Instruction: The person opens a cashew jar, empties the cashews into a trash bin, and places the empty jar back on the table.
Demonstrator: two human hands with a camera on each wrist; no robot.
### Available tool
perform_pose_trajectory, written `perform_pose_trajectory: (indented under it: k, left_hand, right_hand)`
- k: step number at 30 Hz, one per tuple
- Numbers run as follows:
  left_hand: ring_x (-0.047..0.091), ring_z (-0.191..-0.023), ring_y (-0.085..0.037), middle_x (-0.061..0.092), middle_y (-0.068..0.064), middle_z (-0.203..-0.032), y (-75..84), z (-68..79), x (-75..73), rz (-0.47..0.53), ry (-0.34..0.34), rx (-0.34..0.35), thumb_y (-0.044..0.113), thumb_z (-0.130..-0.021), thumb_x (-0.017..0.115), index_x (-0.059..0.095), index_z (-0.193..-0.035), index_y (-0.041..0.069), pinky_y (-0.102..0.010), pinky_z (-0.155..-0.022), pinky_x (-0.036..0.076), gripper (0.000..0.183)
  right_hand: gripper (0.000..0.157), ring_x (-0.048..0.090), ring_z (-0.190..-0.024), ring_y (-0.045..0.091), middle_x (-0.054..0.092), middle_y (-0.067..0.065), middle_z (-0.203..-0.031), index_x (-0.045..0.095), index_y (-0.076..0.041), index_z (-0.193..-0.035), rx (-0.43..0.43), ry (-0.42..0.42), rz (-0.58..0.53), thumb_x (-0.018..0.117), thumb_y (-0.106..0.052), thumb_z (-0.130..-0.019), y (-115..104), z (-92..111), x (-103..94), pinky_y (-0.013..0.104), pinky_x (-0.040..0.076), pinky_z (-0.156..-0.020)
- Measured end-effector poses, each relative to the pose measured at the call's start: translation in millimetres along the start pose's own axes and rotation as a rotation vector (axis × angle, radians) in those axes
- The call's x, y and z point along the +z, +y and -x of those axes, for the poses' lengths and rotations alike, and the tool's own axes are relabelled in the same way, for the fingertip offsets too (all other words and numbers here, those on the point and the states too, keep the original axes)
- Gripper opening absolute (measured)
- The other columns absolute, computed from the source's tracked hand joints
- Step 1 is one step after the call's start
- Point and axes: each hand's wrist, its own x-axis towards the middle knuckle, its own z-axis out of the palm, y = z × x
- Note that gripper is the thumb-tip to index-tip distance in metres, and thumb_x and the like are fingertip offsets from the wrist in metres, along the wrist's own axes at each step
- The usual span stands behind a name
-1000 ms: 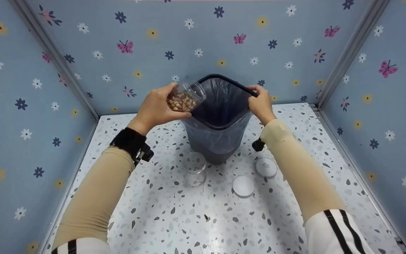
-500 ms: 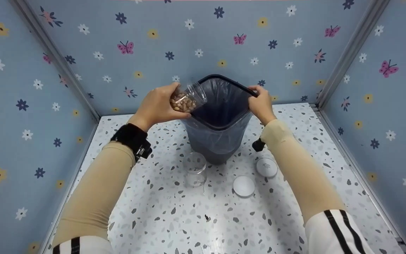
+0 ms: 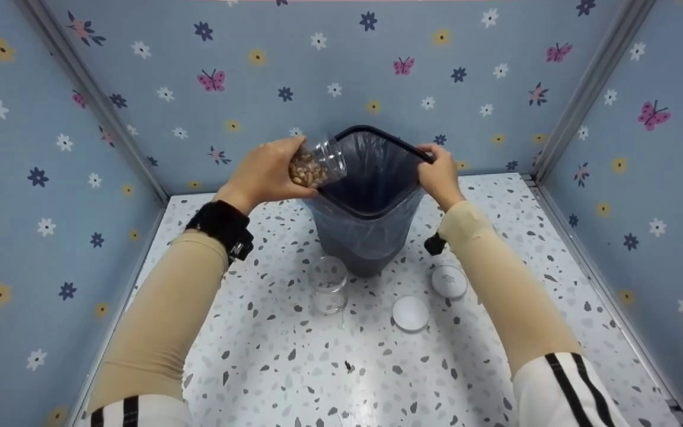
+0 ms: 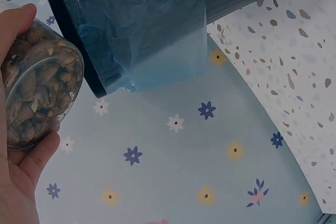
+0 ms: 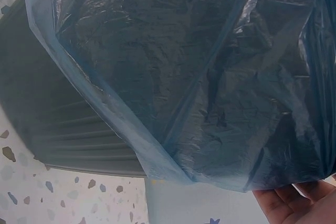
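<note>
In the head view my left hand grips a clear plastic jar partly filled with brown, nut-like pieces. The jar leans over on its side, its open mouth at the left rim of a dark trash bin. In the left wrist view the pieces lie towards the jar's base. My right hand holds the bin's black rim on the right, fingers over the edge. A bluish bag lines the bin and hangs over its outside. The bottom inside the bin is too dark to make out.
An open clear jar stands in front of the bin. Two white lids, a nearer lid and a farther lid, lie to its right. A small dark bit lies on the speckled tabletop. Flowered walls enclose the back and sides.
The jar in my left hand has tipped further over, its mouth turning towards the bin. The left wrist has rotated with it. My right hand stays on the rim.
</note>
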Motion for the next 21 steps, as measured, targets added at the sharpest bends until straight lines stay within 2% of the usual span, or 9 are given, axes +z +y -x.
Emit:
perform_pose_trajectory:
  k: [6,10,16,21]
  left_hand:
    - [0.070,-0.116,-0.039,0.071,-0.019,-0.130,-1.1,-4.2,-2.4,-0.033,0.012,0.033,0.035,-0.078,0.095,0.053,-0.148,-0.001,-0.054,-0.107,0.059,0.089]
    - [0.069,-0.120,-0.040,0.070,-0.020,-0.133,-0.1,-6.1,-3.5,-0.051,0.000,0.034,0.035,-0.079,0.095,0.052,-0.150,0.000,-0.055,-0.110,0.057,0.091]
    - [0.065,-0.132,-0.044,0.065,-0.025,-0.146,0.7,-7.8,-4.5,-0.075,-0.025,0.034,0.033,-0.079,0.095,0.047,-0.157,-0.004,-0.055,-0.119,0.052,0.098]
    - [0.065,-0.131,-0.043,0.065,-0.025,-0.147,1.6,-10.7,-4.9,-0.088,-0.031,0.053,0.030,-0.078,0.096,0.048,-0.155,-0.004,-0.055,-0.119,0.052,0.097]
  right_hand:
    - [0.052,0.063,-0.103,0.026,0.071,0.021,-0.131,0.065,-0.008,-0.145,0.002,0.003,0.009,0.047,-0.002,-0.097,0.2,-0.4,0.7,0.033,0.050,-0.084]
    - [0.051,0.063,-0.103,0.026,0.072,0.020,-0.132,0.065,-0.008,-0.145,0.002,0.004,0.008,0.048,-0.002,-0.097,-1.4,0.3,0.6,0.033,0.051,-0.085]
    - [0.054,0.063,-0.105,0.028,0.072,0.020,-0.133,0.065,-0.009,-0.145,-0.005,-0.004,0.012,0.046,-0.003,-0.095,-1.7,2.3,0.3,0.036,0.050,-0.090]
    - [0.053,0.063,-0.103,0.027,0.072,0.019,-0.132,0.065,-0.010,-0.146,0.002,0.000,0.007,0.046,-0.003,-0.096,-1.1,1.5,0.3,0.035,0.050,-0.089]
